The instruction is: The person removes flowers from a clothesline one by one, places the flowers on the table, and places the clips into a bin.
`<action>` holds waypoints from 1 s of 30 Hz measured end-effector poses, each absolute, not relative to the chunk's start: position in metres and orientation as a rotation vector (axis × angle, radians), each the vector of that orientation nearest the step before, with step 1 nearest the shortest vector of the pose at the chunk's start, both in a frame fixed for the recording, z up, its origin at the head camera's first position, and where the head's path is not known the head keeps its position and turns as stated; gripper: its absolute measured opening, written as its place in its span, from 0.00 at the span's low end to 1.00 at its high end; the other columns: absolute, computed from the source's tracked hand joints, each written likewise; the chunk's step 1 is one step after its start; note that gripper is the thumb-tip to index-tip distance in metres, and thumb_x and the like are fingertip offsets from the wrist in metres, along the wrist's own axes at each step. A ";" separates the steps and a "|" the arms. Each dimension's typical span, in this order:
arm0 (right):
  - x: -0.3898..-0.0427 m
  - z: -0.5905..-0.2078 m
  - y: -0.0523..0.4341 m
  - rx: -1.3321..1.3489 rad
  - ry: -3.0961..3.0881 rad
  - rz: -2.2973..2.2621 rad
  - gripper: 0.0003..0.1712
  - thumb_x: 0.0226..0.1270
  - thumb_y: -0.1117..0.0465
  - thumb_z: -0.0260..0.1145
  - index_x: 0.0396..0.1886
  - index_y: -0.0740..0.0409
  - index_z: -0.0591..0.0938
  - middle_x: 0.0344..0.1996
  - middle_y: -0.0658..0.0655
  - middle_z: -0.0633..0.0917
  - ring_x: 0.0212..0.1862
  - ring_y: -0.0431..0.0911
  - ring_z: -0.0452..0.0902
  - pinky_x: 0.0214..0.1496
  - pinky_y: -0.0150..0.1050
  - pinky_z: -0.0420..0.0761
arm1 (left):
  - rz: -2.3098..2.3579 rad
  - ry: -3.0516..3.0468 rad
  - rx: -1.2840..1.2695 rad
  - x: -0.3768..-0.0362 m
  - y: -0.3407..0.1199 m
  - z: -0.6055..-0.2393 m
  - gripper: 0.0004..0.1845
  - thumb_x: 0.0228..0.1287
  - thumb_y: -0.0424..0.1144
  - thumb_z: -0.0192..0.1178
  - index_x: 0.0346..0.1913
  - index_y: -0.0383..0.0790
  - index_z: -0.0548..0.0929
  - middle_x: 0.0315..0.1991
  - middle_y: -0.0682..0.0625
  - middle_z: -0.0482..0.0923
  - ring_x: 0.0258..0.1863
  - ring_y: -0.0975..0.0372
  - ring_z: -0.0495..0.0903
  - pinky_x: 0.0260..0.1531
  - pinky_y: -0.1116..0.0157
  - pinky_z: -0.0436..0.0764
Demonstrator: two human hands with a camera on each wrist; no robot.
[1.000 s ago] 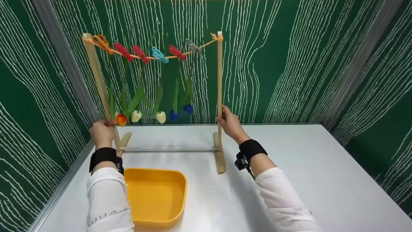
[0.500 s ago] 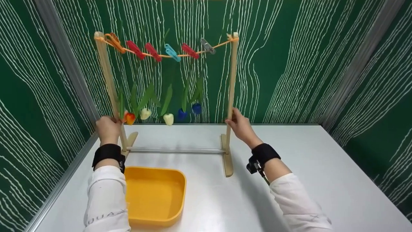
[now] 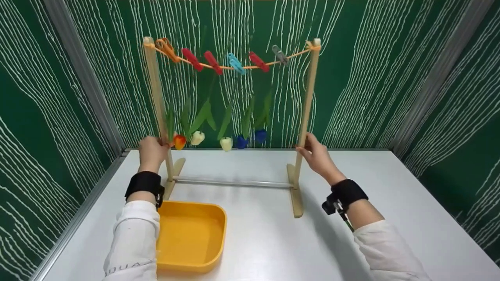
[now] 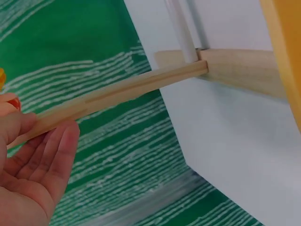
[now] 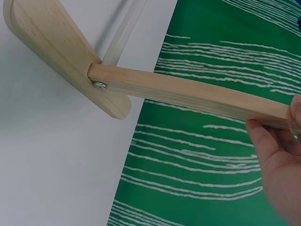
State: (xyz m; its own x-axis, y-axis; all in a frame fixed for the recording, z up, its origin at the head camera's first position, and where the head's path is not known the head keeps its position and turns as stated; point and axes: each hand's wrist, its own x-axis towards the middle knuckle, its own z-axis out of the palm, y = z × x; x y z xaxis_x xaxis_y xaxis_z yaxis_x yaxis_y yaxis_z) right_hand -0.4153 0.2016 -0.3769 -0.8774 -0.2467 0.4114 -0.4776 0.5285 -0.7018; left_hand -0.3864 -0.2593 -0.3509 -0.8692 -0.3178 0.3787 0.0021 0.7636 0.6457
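A wooden rack (image 3: 309,93) with two posts stands on the white table, an orange cord (image 3: 250,67) strung between its tops. My left hand (image 3: 152,152) pinches the left post (image 4: 122,89) low down, thumb and fingertips on its sides. On the other side my right hand (image 3: 318,158) grips the right post (image 5: 197,92) between thumb and fingers. Clothespins in orange, red, blue (image 3: 236,64) and grey sit along the cord. From them artificial tulips hang heads down: an orange-red one (image 3: 179,142), cream ones (image 3: 225,144) and blue ones (image 3: 260,136). Another bloom is partly hidden by my left hand.
A yellow tray (image 3: 191,234) rests on the table in front of the rack's left foot, partly covered by my left sleeve. A clear rod (image 3: 234,182) joins the rack's wooden feet (image 3: 297,203). Green walls with white lines rise behind the table (image 3: 351,187).
Both hands have moved right across the table together with the rack, its cord and the hanging tulips. The yellow tray has stayed in place.
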 end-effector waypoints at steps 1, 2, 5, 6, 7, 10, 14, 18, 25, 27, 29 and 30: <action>-0.414 -0.377 0.206 0.606 -2.507 1.278 0.23 0.70 0.62 0.57 0.62 0.61 0.65 0.47 0.65 0.81 0.54 0.56 0.77 0.56 0.49 0.75 | -0.918 -2.490 0.227 -0.387 -0.256 -0.351 0.11 0.63 0.34 0.57 0.26 0.30 0.81 0.23 0.40 0.79 0.25 0.53 0.76 0.27 0.61 0.73; -0.413 -0.378 0.210 0.600 -2.505 1.281 0.23 0.70 0.62 0.57 0.61 0.61 0.65 0.47 0.65 0.81 0.54 0.56 0.77 0.56 0.49 0.76 | -0.916 -2.504 0.216 -0.387 -0.254 -0.351 0.11 0.63 0.34 0.57 0.26 0.31 0.82 0.23 0.40 0.80 0.25 0.54 0.76 0.26 0.62 0.73; -0.410 -0.379 0.222 0.597 -2.501 1.286 0.23 0.70 0.62 0.56 0.61 0.62 0.65 0.47 0.66 0.80 0.54 0.56 0.77 0.56 0.49 0.75 | -0.903 -2.522 0.172 -0.387 -0.246 -0.353 0.11 0.62 0.35 0.58 0.25 0.31 0.82 0.23 0.40 0.80 0.24 0.54 0.75 0.24 0.65 0.70; -0.409 -0.380 0.227 0.595 -2.500 1.285 0.23 0.70 0.62 0.56 0.61 0.62 0.65 0.47 0.66 0.80 0.54 0.56 0.77 0.56 0.49 0.75 | -0.895 -2.526 0.158 -0.386 -0.243 -0.353 0.11 0.62 0.35 0.59 0.24 0.32 0.82 0.23 0.41 0.80 0.24 0.55 0.75 0.24 0.65 0.70; -0.408 -0.380 0.231 0.591 -2.501 1.283 0.22 0.70 0.62 0.56 0.61 0.62 0.65 0.47 0.67 0.80 0.54 0.56 0.77 0.56 0.49 0.75 | -0.884 -2.528 0.144 -0.386 -0.240 -0.354 0.11 0.61 0.35 0.59 0.24 0.33 0.82 0.22 0.41 0.80 0.23 0.55 0.75 0.23 0.66 0.69; -0.405 -0.381 0.244 0.579 -2.517 1.269 0.22 0.71 0.60 0.55 0.60 0.63 0.65 0.47 0.67 0.80 0.55 0.57 0.76 0.56 0.51 0.75 | -0.861 -2.540 0.111 -0.385 -0.232 -0.354 0.12 0.60 0.36 0.61 0.21 0.34 0.81 0.18 0.44 0.78 0.21 0.56 0.74 0.22 0.66 0.68; -0.399 -0.380 0.261 0.552 -2.556 1.270 0.25 0.72 0.57 0.54 0.62 0.63 0.63 0.51 0.67 0.79 0.58 0.58 0.74 0.57 0.52 0.73 | -0.885 -2.540 0.057 -0.383 -0.221 -0.354 0.12 0.58 0.33 0.62 0.18 0.35 0.79 0.16 0.47 0.74 0.19 0.57 0.72 0.22 0.66 0.68; -0.391 -0.379 0.278 0.525 -2.591 1.284 0.29 0.72 0.54 0.52 0.66 0.62 0.59 0.55 0.69 0.76 0.61 0.59 0.71 0.58 0.51 0.72 | -0.914 -2.541 0.012 -0.380 -0.207 -0.352 0.11 0.56 0.33 0.63 0.18 0.36 0.78 0.15 0.49 0.74 0.19 0.57 0.72 0.22 0.66 0.68; -0.381 -0.380 0.308 0.485 -2.597 1.326 0.29 0.73 0.55 0.50 0.68 0.61 0.56 0.56 0.69 0.73 0.61 0.60 0.69 0.54 0.42 0.75 | -0.959 -2.552 -0.069 -0.376 -0.182 -0.352 0.16 0.56 0.34 0.63 0.13 0.39 0.75 0.10 0.52 0.67 0.13 0.61 0.67 0.18 0.68 0.66; -0.378 -0.381 0.315 0.484 -2.590 1.311 0.29 0.74 0.55 0.50 0.68 0.62 0.56 0.55 0.69 0.73 0.61 0.60 0.69 0.53 0.40 0.76 | -0.978 -2.555 -0.098 -0.374 -0.176 -0.353 0.16 0.56 0.34 0.63 0.13 0.40 0.74 0.09 0.53 0.66 0.12 0.62 0.66 0.18 0.69 0.65; -0.376 -0.382 0.322 0.482 -2.584 1.276 0.28 0.74 0.54 0.50 0.67 0.62 0.57 0.54 0.68 0.74 0.60 0.59 0.70 0.51 0.34 0.77 | -0.981 -2.558 -0.122 -0.372 -0.170 -0.354 0.16 0.56 0.34 0.63 0.13 0.40 0.74 0.09 0.53 0.67 0.12 0.63 0.67 0.17 0.69 0.65; -0.375 -0.382 0.325 0.488 -2.579 1.262 0.28 0.74 0.54 0.50 0.67 0.63 0.58 0.53 0.67 0.74 0.60 0.59 0.70 0.50 0.31 0.77 | -0.979 -2.560 -0.130 -0.371 -0.167 -0.355 0.16 0.56 0.34 0.63 0.13 0.40 0.75 0.10 0.52 0.69 0.13 0.62 0.68 0.17 0.69 0.66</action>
State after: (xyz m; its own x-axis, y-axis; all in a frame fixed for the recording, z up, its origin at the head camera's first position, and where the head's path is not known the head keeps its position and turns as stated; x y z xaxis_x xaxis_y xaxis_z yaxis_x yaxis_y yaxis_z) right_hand -0.3748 0.3251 -0.3822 -0.9185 -0.1945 0.3442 -0.3911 0.5740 -0.7194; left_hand -0.3709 -0.1672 -0.3546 -0.9176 -0.0531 0.3939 0.2231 0.7512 0.6212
